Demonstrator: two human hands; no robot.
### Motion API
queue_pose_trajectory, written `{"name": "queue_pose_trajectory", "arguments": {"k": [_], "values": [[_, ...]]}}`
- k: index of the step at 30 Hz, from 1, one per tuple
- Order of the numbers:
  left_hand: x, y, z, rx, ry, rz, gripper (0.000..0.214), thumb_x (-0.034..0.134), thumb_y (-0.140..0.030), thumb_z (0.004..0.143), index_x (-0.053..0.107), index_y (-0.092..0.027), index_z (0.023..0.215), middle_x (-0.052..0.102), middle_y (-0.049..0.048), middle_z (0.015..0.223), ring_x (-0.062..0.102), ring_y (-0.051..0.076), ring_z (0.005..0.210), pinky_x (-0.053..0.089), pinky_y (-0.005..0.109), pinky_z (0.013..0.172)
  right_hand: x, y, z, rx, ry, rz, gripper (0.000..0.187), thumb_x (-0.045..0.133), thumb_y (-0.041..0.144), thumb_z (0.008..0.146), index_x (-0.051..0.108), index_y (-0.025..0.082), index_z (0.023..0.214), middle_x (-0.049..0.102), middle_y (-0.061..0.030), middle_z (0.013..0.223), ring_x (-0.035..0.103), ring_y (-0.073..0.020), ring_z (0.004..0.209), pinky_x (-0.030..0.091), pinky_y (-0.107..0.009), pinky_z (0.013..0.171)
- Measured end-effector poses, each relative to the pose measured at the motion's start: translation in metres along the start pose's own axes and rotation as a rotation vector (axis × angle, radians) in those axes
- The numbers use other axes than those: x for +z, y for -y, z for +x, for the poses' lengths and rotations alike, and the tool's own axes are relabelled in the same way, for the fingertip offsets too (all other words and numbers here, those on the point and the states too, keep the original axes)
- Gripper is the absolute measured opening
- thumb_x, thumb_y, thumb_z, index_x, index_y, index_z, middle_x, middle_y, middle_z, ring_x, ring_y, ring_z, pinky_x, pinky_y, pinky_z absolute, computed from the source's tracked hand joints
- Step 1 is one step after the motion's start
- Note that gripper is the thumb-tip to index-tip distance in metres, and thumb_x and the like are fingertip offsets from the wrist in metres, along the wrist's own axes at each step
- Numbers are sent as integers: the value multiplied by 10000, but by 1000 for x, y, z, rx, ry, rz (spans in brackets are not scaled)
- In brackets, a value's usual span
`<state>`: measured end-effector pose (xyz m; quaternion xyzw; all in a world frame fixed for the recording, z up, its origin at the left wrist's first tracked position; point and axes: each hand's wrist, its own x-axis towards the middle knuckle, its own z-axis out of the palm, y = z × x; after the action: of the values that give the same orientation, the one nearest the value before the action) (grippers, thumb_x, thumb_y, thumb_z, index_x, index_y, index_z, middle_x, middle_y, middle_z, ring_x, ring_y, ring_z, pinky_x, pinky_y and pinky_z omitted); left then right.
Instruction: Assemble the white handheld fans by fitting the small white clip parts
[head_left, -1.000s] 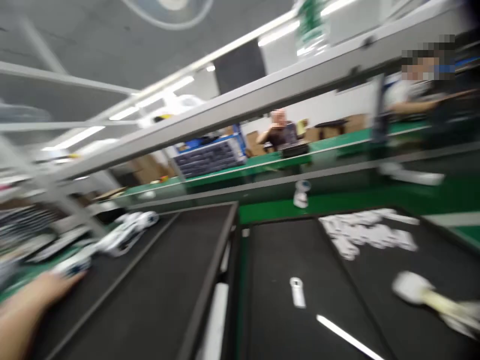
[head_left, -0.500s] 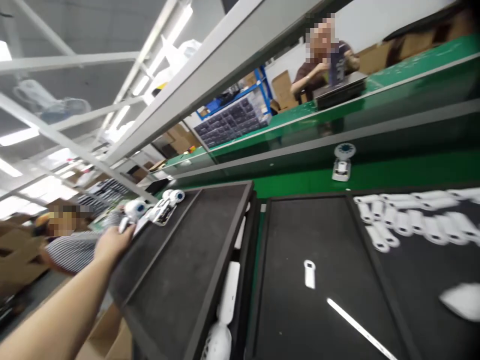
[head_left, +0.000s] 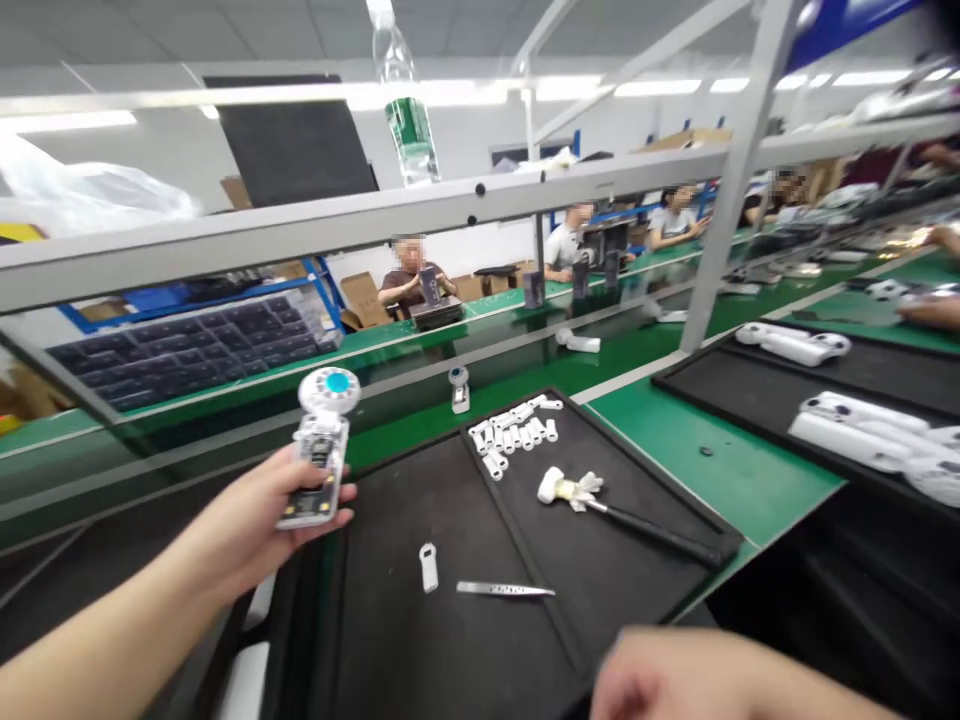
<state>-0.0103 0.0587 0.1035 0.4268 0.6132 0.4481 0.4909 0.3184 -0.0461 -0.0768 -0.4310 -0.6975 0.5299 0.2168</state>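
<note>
My left hand [head_left: 259, 510] grips a white security camera [head_left: 324, 428] over the left side of the black tray [head_left: 375, 640]. Its round head with a blue lens points up, and its open body shows a circuit board under my thumb. Low in the view, my right hand [head_left: 660, 675] is blurred and cut off by the frame edge; its fingers cannot be made out. Between the hands lie a small white cover [head_left: 428, 568] and metal tweezers [head_left: 504, 590]. Beyond the tray's divider sits a hammer with a wrapped white head [head_left: 571, 490], near several white covers [head_left: 517, 432].
Another opened camera [head_left: 459, 390] stands on the green conveyor behind the tray. To the right, a second black tray [head_left: 750, 385] holds white camera bodies [head_left: 862, 430]. A grey frame post [head_left: 739, 190] and crossbar rise ahead. Several people work across the line.
The view has swung right. My left hand, earlier at the left tray beside white camera parts, now holds an opened camera up. My right hand has come into view.
</note>
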Motion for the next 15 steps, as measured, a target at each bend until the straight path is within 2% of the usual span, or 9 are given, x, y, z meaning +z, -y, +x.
{"name": "queue_pose_trajectory", "arguments": {"k": [2,3,5,6,8,10,12,15], "values": [[22,3,12,-1,139,4,439,646,-105,666,597,-209,1090,680,60,923,673,191,717,598,307,579,-37,7,19,-25,-186,-179,198,549,299,992,659,140,1035,695,-53,971,676,-170,841,572,-347,783],[30,7,20,8,190,24,442,653,-123,662,599,-205,1093,678,67,938,666,186,712,587,289,565,-60,10,35,-36,-309,-295,213,478,225,994,668,146,1047,707,-73,1004,684,-187,898,560,-357,841],[41,17,36,56,271,73,432,659,-142,647,601,-200,1070,665,56,913,645,171,696,557,251,538,-106,8,71,-39,-487,-444,381,381,105,952,615,162,1247,615,-124,1312,560,-230,1241,417,-408,1085],[45,23,42,81,295,84,427,657,-143,634,597,-198,1053,653,43,887,631,164,684,540,237,524,-126,4,90,-40,-523,-510,461,416,61,901,569,157,1325,532,-137,1423,456,-245,1353,336,-423,1150],[47,36,52,114,307,67,422,649,-147,618,588,-195,1032,631,27,867,607,152,669,517,225,509,-154,-9,120,-36,-505,-615,571,493,24,824,525,142,1382,471,-156,1480,390,-266,1402,293,-448,1173],[45,47,58,102,288,34,416,644,-154,621,583,-191,1031,625,28,887,595,147,678,513,228,515,-165,-24,138,-24,-434,-693,611,564,27,776,526,128,1377,510,-170,1438,457,-284,1346,347,-464,1132],[42,55,61,79,256,1,412,647,-162,637,581,-192,1043,627,35,922,594,147,700,519,235,535,-168,-36,142,-15,-372,-756,607,605,37,738,559,118,1338,572,-175,1357,521,-300,1267,394,-459,1080],[40,60,64,55,219,-72,430,659,-166,651,579,-196,1073,630,45,964,595,150,719,517,238,544,-172,-41,137,-14,-336,-821,556,647,58,680,639,129,1231,633,-178,1216,533,-343,1202,384,-475,1052]]}}
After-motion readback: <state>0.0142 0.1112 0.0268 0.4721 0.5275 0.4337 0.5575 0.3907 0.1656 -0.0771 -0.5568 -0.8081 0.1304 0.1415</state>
